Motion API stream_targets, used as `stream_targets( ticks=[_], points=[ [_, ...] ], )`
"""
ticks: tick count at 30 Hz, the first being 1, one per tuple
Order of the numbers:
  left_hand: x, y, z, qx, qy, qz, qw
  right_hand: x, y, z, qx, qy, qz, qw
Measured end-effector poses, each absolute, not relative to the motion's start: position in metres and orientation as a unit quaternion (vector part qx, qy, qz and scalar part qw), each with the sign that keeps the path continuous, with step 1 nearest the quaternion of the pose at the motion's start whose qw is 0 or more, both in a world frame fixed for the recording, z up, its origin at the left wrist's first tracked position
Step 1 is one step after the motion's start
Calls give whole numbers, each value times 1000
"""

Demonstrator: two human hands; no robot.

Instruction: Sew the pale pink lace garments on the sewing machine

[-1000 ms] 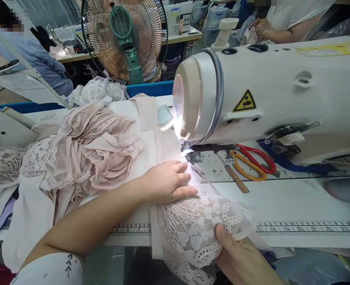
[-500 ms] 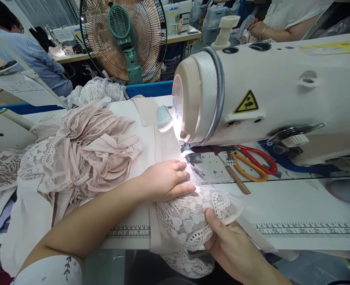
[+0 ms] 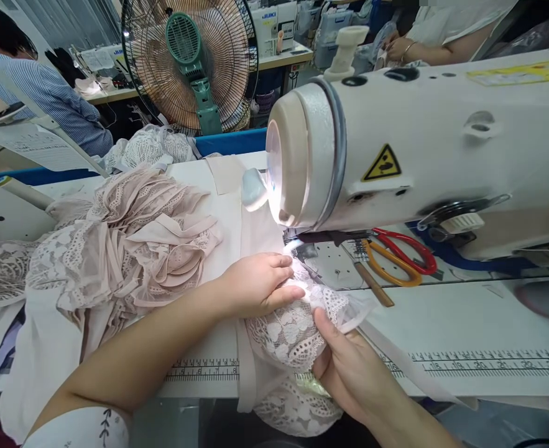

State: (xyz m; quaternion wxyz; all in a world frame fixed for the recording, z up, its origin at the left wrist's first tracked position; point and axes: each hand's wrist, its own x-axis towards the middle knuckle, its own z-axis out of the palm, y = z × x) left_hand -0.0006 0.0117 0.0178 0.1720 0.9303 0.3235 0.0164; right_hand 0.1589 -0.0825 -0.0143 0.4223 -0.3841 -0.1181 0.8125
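Observation:
My left hand (image 3: 255,283) lies flat on a pale pink lace piece (image 3: 288,330), pressing it to the table just in front of the presser foot (image 3: 302,252) of the white sewing machine (image 3: 418,137). My right hand (image 3: 344,364) grips the near part of the same lace piece, thumb on top, at the table's front edge. The lace hangs down over that edge. A strip of beige fabric (image 3: 250,230) runs under the lace toward the needle.
A heap of pink lace garments (image 3: 129,236) lies to the left. Red and orange scissors (image 3: 400,255) and a wooden-handled tool (image 3: 372,283) rest beside the needle plate. A green fan (image 3: 190,62) stands behind the table. Other people sit at the far left and far right.
My right hand has moved up and leftward along the lace, closing toward my left hand and bunching the lace nearer the presser foot. My left hand has barely shifted.

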Motion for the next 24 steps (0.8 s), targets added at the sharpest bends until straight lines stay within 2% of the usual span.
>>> stream_targets(
  ticks=[24],
  points=[
    [-3,20,14,940,317,0,122,142,-71,-12,-325,-46,820,470]
  ],
)
